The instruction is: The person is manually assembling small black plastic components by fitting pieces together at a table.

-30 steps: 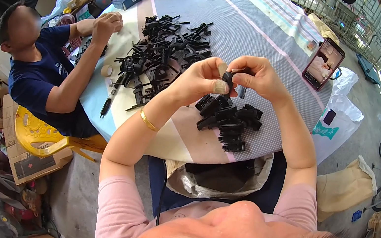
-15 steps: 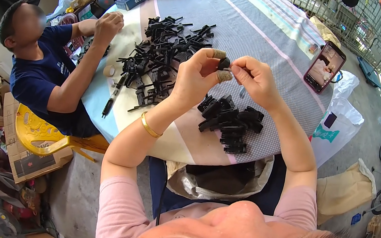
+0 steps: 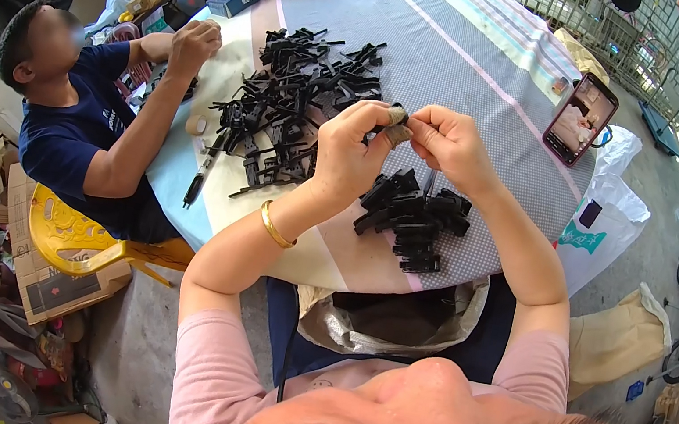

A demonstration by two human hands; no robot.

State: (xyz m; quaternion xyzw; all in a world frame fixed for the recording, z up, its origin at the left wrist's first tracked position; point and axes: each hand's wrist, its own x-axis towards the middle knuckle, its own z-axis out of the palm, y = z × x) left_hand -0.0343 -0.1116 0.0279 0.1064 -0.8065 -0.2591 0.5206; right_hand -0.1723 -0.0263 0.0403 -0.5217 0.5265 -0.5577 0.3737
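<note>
- A worker in a pink top, a gold bangle on the left wrist, pinches a small black piece [image 3: 404, 119] above the cloth-covered surface [image 3: 484, 84].
- Left hand [image 3: 349, 150]: thumb and a finger, both wrapped in tape, pressed nearly together on the piece.
- Right hand [image 3: 454, 149]: thumb and forefinger drawn to a tight pinch at the piece's right side; from here I cannot tell whether they grip it or some finer part.
- The piece sits between the two sets of fingertips, touching the left hand's; too much is covered to read its long axis.
- Beyond and left of the left hand, the nearer of the two, spreads a loose heap of black parts [image 3: 276, 109], strips pointing every way.
- A smaller, tighter pile of black pieces [image 3: 414, 219] lies below the hands, between the forearms, toward the worker's body.
- At left, a co-worker in dark blue raises both hands [image 3: 195, 47] over the surface's edge; a propped phone [image 3: 580, 121] stands at right.
</note>
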